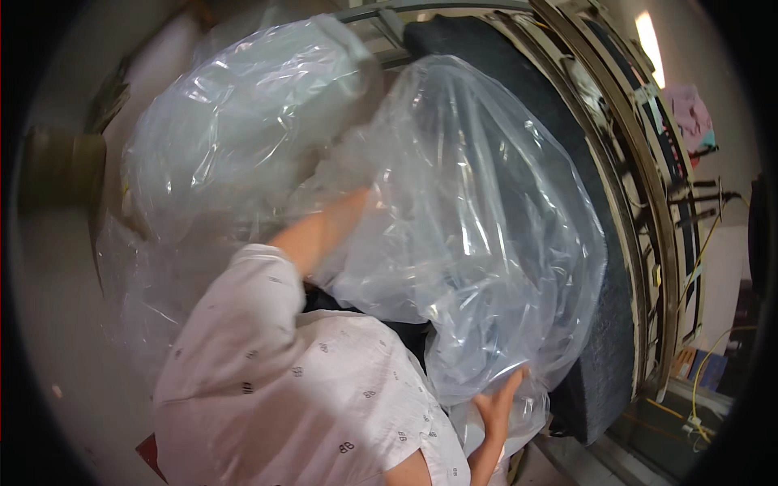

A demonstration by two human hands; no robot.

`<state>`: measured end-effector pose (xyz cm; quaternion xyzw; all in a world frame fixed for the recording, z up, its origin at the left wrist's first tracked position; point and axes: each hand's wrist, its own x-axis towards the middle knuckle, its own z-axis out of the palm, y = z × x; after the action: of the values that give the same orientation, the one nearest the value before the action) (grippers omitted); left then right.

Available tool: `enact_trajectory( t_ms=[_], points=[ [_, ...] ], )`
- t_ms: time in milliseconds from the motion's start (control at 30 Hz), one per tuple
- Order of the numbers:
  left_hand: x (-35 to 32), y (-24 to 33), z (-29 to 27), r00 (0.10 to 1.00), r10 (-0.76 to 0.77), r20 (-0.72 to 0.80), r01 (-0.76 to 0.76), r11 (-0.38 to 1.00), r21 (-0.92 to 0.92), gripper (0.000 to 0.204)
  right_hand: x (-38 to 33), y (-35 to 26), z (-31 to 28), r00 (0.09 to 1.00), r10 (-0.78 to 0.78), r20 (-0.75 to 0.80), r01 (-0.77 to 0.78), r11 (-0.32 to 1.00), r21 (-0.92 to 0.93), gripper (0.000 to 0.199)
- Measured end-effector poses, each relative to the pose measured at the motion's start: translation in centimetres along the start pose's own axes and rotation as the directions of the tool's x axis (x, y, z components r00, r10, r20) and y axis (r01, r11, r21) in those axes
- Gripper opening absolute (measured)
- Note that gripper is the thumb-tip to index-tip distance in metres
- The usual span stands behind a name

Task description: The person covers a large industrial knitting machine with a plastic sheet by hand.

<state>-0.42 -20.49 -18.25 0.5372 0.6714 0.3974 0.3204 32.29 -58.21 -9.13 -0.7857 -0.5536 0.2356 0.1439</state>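
Observation:
A big clear plastic bag (pixel 486 219) billows in front of me and covers part of a dark grey padded slab (pixel 583 202). My left forearm rises from a white patterned sleeve (pixel 267 356) into the folds of the plastic. My left hand (pixel 361 198) is hidden under the film there, so I cannot see its fingers. My right hand (pixel 498 401) grips the lower edge of the same bag near the bottom corner of the slab. A second bulge of clear plastic (pixel 243 121) fills the upper left.
A metal frame with rails (pixel 648 186) curves along the right side of the slab. Pink cloth (pixel 690 113) and cables hang at the far right. A yellow cable (pixel 697 381) runs by the floor at lower right. A pale floor (pixel 57 324) lies to the left.

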Motion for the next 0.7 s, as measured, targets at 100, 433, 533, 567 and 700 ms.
enact_trajectory(
  t_ms=[100, 433, 533, 567, 700],
  points=[
    [-7.9, 3.9, 4.8, 0.997, -0.073, 0.020, 0.075, 0.988, -0.135, 0.052, 4.2, -2.1, 2.2, 0.984, 0.056, 0.167, -0.056, 0.998, -0.005, 0.078],
    [-7.7, 2.6, -4.9, 0.942, -0.320, -0.103, 0.221, 0.820, -0.527, 0.052, 13.5, -17.9, 1.7, 0.827, -0.420, 0.373, 0.372, 0.907, 0.196, 0.072],
    [-8.1, 3.8, -6.8, 0.919, -0.359, -0.165, 0.184, 0.758, -0.626, 0.052, 12.7, -23.3, 2.5, 0.716, -0.568, 0.405, 0.482, 0.823, 0.302, 0.069],
    [-7.9, 4.3, -7.3, 0.916, -0.361, -0.177, 0.163, 0.735, -0.658, 0.052, 14.5, -27.0, 3.2, 0.683, -0.609, 0.403, 0.510, 0.793, 0.334, 0.069],
    [-4.5, 2.5, -15.3, 0.897, -0.380, -0.226, 0.068, 0.623, -0.779, 0.051, 16.1, -29.5, 0.5, 0.523, -0.752, 0.402, 0.602, 0.660, 0.450, 0.066]
  ],
)
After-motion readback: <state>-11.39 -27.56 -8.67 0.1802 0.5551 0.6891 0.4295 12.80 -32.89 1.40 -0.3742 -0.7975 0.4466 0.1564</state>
